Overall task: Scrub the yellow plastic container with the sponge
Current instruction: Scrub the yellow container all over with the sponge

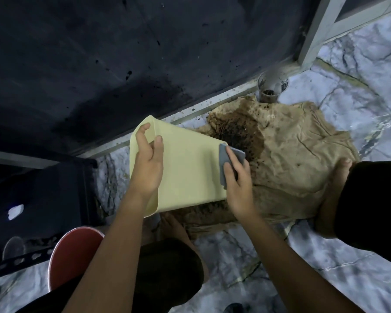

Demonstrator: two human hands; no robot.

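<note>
The pale yellow plastic container (187, 170) lies tipped on its side above the floor, its outer wall facing me. My left hand (148, 166) grips its rim at the left, thumb on the outside and fingers curled over the edge. My right hand (237, 179) presses a grey sponge (229, 163) against the container's right end. The inside of the container is hidden from me.
A soiled brown cloth (287, 154) with a dark dirt patch (242, 129) is spread on the marbled floor (325, 256) under the container. A drain pipe (270, 86) stands behind it by the dark wall (122, 53). A red stool (75, 251) and a dark rack (38, 195) are at the left. My knees and feet flank the cloth.
</note>
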